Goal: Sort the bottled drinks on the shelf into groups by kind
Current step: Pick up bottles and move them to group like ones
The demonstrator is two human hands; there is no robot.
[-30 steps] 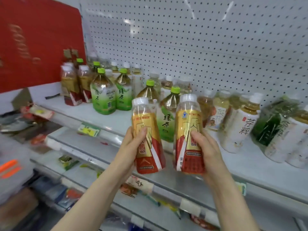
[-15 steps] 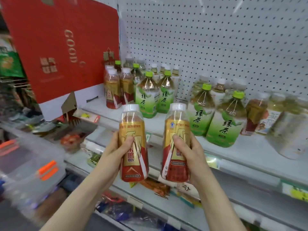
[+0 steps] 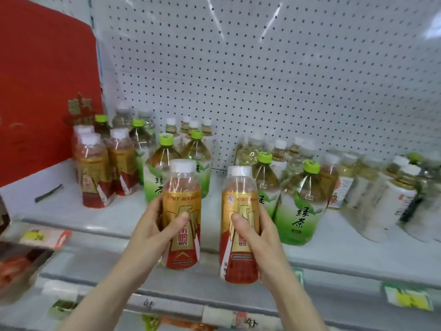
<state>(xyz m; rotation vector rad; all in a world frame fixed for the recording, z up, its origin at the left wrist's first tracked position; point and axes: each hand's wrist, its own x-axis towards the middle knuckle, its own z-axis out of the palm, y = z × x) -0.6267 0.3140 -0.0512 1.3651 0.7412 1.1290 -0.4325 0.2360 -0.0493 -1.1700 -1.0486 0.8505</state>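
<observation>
Before the shelf's front edge [image 3: 100, 231], two gold-and-red labelled bottles are held upright, one per hand. Left hand [image 3: 152, 231] wraps the left bottle [image 3: 181, 218], thumb across its glossy label; right hand [image 3: 259, 237] clasps the right bottle [image 3: 239, 223] likewise (both white-capped, clear plastic). Matching bottles [image 3: 95, 173] stand at the shelf's left end, beside green-capped tea bottles [image 3: 300, 206].
</observation>
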